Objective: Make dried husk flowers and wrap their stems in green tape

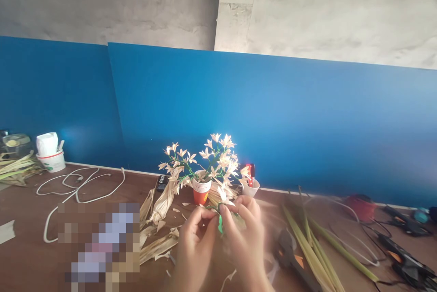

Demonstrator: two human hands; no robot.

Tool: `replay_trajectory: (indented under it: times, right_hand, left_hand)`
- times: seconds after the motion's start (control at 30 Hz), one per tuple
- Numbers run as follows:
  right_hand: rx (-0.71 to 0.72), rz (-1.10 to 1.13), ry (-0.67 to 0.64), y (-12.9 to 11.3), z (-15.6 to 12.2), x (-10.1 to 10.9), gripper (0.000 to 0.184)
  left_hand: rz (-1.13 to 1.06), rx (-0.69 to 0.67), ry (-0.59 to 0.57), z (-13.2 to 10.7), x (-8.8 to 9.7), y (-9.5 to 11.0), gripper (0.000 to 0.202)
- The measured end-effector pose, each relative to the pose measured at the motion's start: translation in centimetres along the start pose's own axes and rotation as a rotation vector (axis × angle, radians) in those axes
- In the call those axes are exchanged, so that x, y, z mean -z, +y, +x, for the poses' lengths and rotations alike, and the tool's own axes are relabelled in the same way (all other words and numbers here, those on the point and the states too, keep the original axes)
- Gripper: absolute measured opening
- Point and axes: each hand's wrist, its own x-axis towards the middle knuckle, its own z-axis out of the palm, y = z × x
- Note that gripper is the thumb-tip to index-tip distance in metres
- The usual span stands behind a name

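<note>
My left hand [194, 242] and my right hand [245, 233] meet low in the middle of the head view, fingers pinched together round a small husk flower with a bit of green stem or tape [220, 224] between them. Just behind my hands stands an orange paper cup [201, 191] holding a bouquet of pale cream husk flowers [205, 157] on green stems. Dried corn husks [160, 219] lie to the left of my hands on the brown table [27, 264].
A white cord [73, 187] curls at the left, near a white cup [50, 155] and green leaves [15, 169]. Long green stems [317, 246], dark pliers [290, 255], a red spool [360, 205] and glue guns [406, 264] lie right. A blue panel [273, 119] backs the table.
</note>
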Motion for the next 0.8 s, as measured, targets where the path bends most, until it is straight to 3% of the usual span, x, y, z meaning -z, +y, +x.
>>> replay_trajectory:
  times: [0.3,0.8]
  right_hand:
    - [-0.203,0.168,-0.038,-0.84,-0.32,-0.33,0.025]
    - [-0.149,0.144,0.023,-1.06,-0.81,-0.44,0.023]
  left_hand:
    - [0.072,-0.027,-0.016,-0.37,0.13,0.19,0.022]
    - [0.086,-0.023,-0.019,-0.54,-0.08,0.1,0.02]
